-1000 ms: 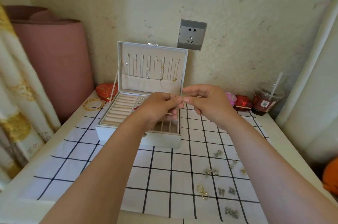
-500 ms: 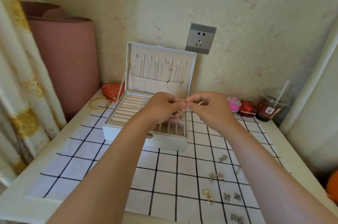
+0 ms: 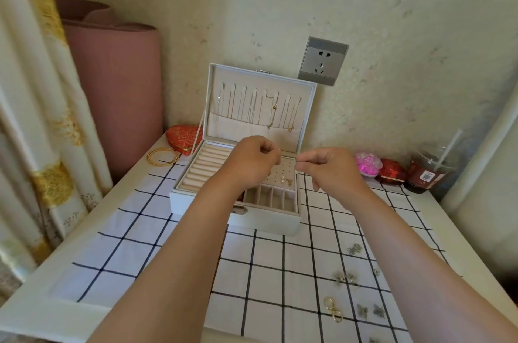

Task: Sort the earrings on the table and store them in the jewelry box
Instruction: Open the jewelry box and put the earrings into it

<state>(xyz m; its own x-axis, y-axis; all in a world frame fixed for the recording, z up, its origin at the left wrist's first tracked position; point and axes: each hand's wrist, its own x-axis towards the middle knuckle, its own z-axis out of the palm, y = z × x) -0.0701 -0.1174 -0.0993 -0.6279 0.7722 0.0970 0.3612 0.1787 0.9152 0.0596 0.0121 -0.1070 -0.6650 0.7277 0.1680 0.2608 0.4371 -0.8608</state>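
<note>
Head view: L hand [image 3: 252,164] fingers curled, thumb + index tips pinching a tiny earring [image 3: 279,151], too small for detail. R hand [image 3: 332,170] curled too, thumb + index pressed together; can't tell if anything's btw them. The two sets of fingertips are apart, small gap. Both hover over the open jewelry box [image 3: 266,223]. Its stud panel [image 3: 283,171] is right under the fingertips, w/ stored earrings [image 3: 288,181] just below them. Loose earrings [image 3: 345,277] lie on the checked cloth [image 3: 168,244], well apart from the fingers, nearer the person on the R side, incl. a gold hoop pair [image 3: 333,312].
</note>
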